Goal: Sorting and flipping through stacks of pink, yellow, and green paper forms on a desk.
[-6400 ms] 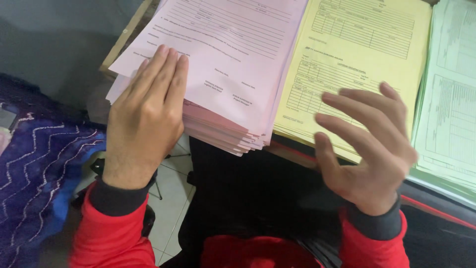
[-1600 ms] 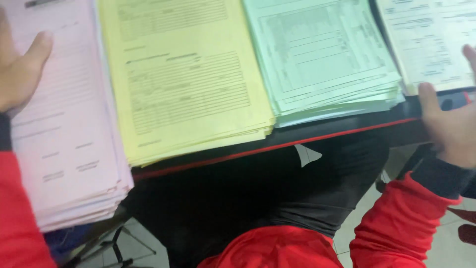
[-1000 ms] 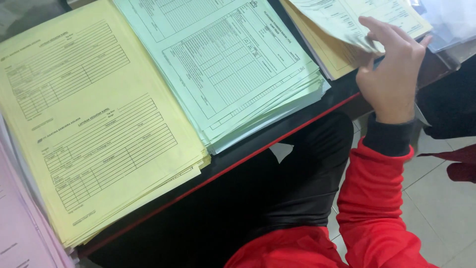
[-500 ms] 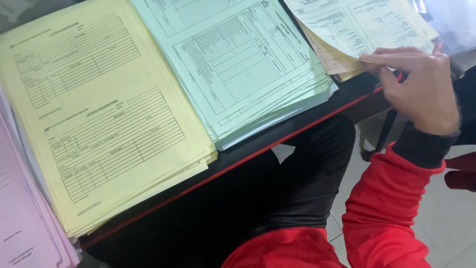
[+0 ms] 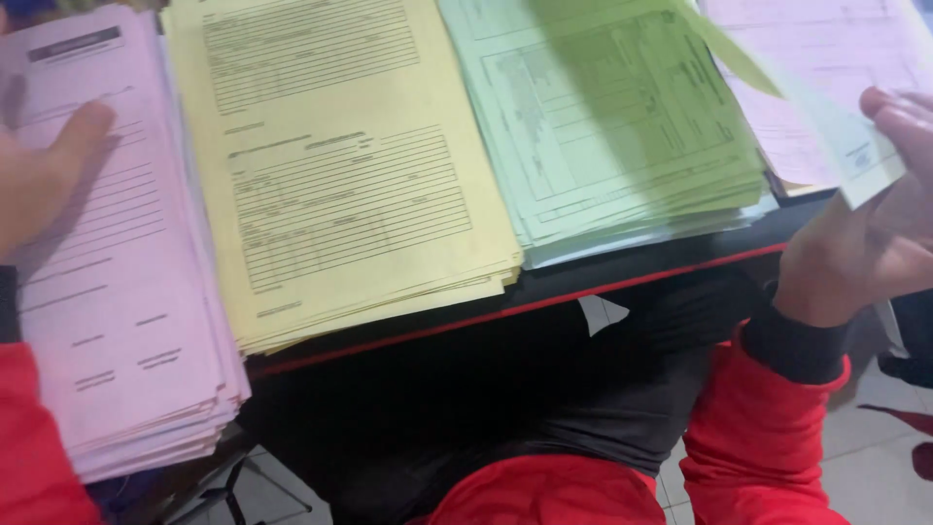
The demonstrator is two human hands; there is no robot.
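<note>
A person in a red top with dark cuffs sits at a black desk (image 5: 622, 277) with a red front edge, four stacks of printed forms lined up along it. The right hand (image 5: 870, 243), at the right edge of the head view, pinches a single pale green sheet (image 5: 826, 126) by its lower corner, thumb and fingers closed on the paper; the sheet is lifted off the desk and slants up and leftward over the pink-white stack (image 5: 826, 58) at far right, its upper part blurred. The left hand (image 5: 39, 175) lies at the far left on the pink stack (image 5: 117, 292), thumb stretched across the top sheet and nothing gripped; the rest of its fingers run out of frame, so how far they are spread cannot be told. The pink stack overhangs the desk's near edge. Just beside it lies the yellow stack (image 5: 340, 185), its top form ruled with lines and boxes, and next to that the green stack (image 5: 622, 126), its lower sheets fanned out unevenly at the near edge. Below the desk, dark trousers (image 5: 544, 389) cover the person's lap, with pale floor tiles (image 5: 875, 467) showing at lower right.
</note>
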